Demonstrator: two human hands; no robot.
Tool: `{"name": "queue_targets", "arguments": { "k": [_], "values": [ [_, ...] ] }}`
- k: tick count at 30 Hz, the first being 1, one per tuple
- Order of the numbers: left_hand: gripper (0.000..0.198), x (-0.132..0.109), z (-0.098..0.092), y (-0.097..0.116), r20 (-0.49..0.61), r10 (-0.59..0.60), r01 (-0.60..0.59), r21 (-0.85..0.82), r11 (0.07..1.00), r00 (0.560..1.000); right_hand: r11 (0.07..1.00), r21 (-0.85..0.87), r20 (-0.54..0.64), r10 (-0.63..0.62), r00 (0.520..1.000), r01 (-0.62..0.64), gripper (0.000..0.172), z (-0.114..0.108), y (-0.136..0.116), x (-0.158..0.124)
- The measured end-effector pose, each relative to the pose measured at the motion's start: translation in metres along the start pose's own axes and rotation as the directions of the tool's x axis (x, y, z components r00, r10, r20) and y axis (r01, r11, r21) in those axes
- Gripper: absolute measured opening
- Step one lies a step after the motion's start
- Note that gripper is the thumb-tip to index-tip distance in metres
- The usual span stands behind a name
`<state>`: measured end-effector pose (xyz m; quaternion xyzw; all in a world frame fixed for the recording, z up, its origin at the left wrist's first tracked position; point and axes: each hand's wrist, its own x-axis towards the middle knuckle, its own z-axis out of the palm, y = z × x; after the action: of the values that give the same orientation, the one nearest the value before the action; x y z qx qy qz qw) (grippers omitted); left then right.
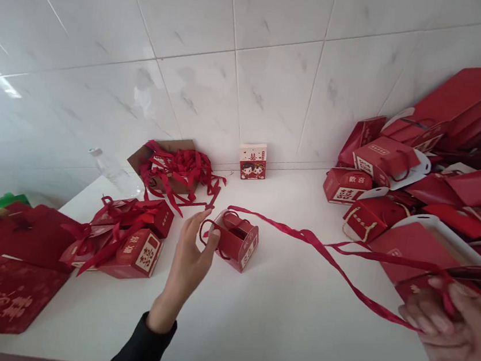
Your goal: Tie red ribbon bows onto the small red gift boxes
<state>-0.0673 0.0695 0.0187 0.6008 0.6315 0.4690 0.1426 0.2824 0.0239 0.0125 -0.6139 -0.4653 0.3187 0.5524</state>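
My left hand is at the left side of a small red gift box with dark red cord handles. Its thumb and forefinger are apart, and a cord loop shows between them; the other fingers are partly hidden. At the right, my right hand is closed around a long red ribbon. The ribbon stretches leftward through the air to just behind the gift box, with a second strand running above it near the hand.
Left stand several ribboned gift boxes and red bags. Behind them are a plastic bottle and an open carton of loose ribbons. A small printed box sits by the tiled wall. More red boxes crowd the right.
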Motion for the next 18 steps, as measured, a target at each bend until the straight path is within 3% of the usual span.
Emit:
{"name": "queue_targets", "arguments": {
  "k": [3,8,9,11,12,14,16,18],
  "values": [
    [0.039,-0.001,0.006,-0.014,0.076,-0.074,0.077,-0.044,0.996,0.994,0.935,0.255,-0.001,0.256,0.967,-0.247,0.043,-0.003,-0.004,-0.002],
    [0.041,-0.034,0.005,-0.008,0.104,-0.18,0.188,-0.071,0.98,0.978,0.936,0.22,0.004,0.28,0.96,-0.274,0.043,-0.001,-0.003,-0.006],
    [0.043,-0.042,0.003,-0.006,0.108,-0.203,0.211,-0.062,0.976,0.973,0.946,0.177,0.015,0.274,0.962,-0.272,0.041,-0.003,0.0,-0.005],
    [0.049,-0.056,-0.002,-0.004,0.115,-0.222,0.226,-0.028,0.974,0.968,0.976,-0.073,0.031,0.209,0.977,-0.207,0.036,-0.011,0.008,-0.002],
    [0.052,-0.062,-0.004,-0.004,0.118,-0.213,0.216,-0.01,0.976,0.97,0.959,-0.244,0.029,0.157,0.987,-0.145,0.037,-0.015,0.012,0.0],
    [0.058,-0.07,-0.01,-0.002,0.12,-0.181,0.178,0.034,0.983,0.976,0.841,-0.54,0.017,0.032,0.999,-0.018,0.048,-0.021,0.02,0.004],
    [0.055,-0.074,-0.015,0.003,0.113,-0.142,0.134,0.071,0.988,0.983,0.754,-0.655,-0.008,-0.068,0.998,0.046,0.059,-0.02,0.025,0.007],
    [0.044,-0.074,-0.019,0.011,0.12,-0.11,0.101,0.078,0.992,0.987,0.726,-0.679,0.022,-0.131,0.991,0.111,0.056,-0.01,0.029,0.008]
  ]
}}
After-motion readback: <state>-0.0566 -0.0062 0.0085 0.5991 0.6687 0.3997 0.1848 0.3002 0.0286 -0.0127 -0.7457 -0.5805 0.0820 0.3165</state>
